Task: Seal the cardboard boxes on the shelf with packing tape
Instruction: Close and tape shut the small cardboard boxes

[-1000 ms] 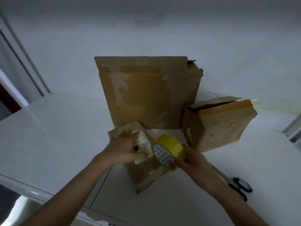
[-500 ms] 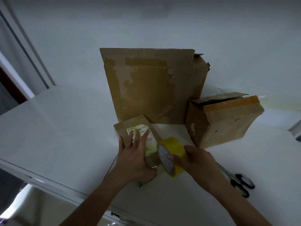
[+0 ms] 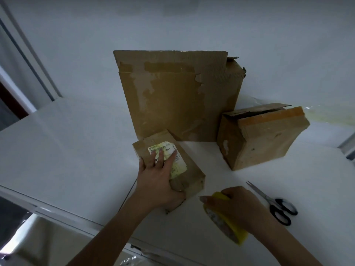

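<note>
The small labelled box [image 3: 192, 169] lies near the front edge of the shelf [image 3: 76, 150]; your left hand [image 3: 159, 181] presses flat on its top, fingers spread; just to its right, your right hand [image 3: 238, 206] curls round the yellow tape roll [image 3: 226, 225]. A tall box [image 3: 178, 96] stands behind; a medium box [image 3: 263, 139] with a loose flap sits toward the right edge; scissors [image 3: 276, 206] lie beside your right hand.
</note>
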